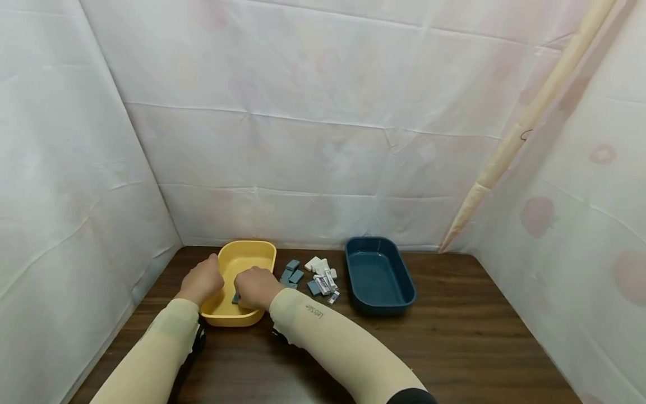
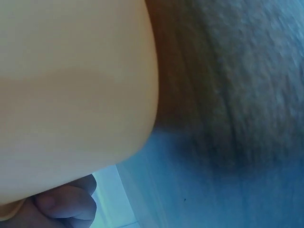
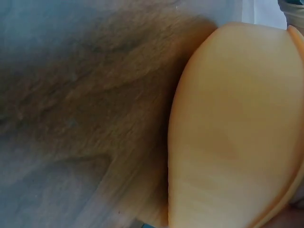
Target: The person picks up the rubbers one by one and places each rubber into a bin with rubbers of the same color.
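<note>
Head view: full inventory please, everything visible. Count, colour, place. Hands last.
table: 1, dark brown, foreground
yellow tray: 1, yellow, left part of table
blue tray: 1, dark blue, right of yellow tray
grey-blue blocks: several, exact count unclear, grey-blue, mostly between trays, one over yellow tray's inside
plain blocks: several, overlapping, white, between trays
printed blocks: at least three, white with dark blue, between trays
cloth walls: 3, pale with faint prints, left, back, right
long roll: 1, cream, right back corner
sleeves: 2, cream, forearms
left hand: 1, bare, at yellow tray's left rim
right hand: 1, bare, over yellow tray, at a grey-blue block
</note>
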Tool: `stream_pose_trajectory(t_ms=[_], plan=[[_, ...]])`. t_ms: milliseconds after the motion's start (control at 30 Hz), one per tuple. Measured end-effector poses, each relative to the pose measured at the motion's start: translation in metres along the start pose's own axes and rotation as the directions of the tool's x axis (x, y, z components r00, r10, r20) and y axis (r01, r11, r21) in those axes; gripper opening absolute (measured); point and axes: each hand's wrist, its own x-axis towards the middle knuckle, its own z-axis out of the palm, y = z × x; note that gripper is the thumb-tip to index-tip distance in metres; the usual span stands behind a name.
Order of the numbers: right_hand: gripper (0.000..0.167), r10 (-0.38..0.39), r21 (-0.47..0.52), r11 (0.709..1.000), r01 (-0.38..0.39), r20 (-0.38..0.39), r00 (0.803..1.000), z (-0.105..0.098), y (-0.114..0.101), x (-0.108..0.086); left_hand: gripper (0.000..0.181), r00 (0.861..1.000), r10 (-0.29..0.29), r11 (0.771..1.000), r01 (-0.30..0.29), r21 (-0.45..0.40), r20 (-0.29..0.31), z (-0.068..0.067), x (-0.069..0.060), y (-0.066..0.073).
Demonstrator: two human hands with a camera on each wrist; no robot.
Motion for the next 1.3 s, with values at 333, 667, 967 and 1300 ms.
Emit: stream_pose_trajectory(t_ms=[333, 667, 967, 1300], plan=[[0.051, -0.024, -0.004, 1.000, 0.025, 0.060, 0.998, -0.002, -0.002, 0.000, 0.073, 1.000, -0.007, 0.999, 0.007, 0.031, 0.001, 0.006, 0.001, 0.001], [0.037, -0.080, 0.029, 0.997, 0.077, 0.118, 0.990, -0.002, -0.009, 0.003, 0.071, 1.000, 0.006, 1.000, -0.006, 0.020, 0.009, 0.005, 0.000, 0.003], [0.029, -0.066, -0.012, 0.998, 0.069, 0.173, 0.983, 0.000, -0.014, 0.006, 0.065, 1.000, 0.020, 1.000, -0.020, -0.009, -0.003, 0.004, -0.002, 0.005], [0.042, -0.053, -0.016, 0.998, 0.057, 0.196, 0.979, 0.002, -0.014, 0.008, 0.066, 1.000, 0.011, 1.000, -0.010, 0.007, -0.011, 0.005, 0.000, 0.002]])
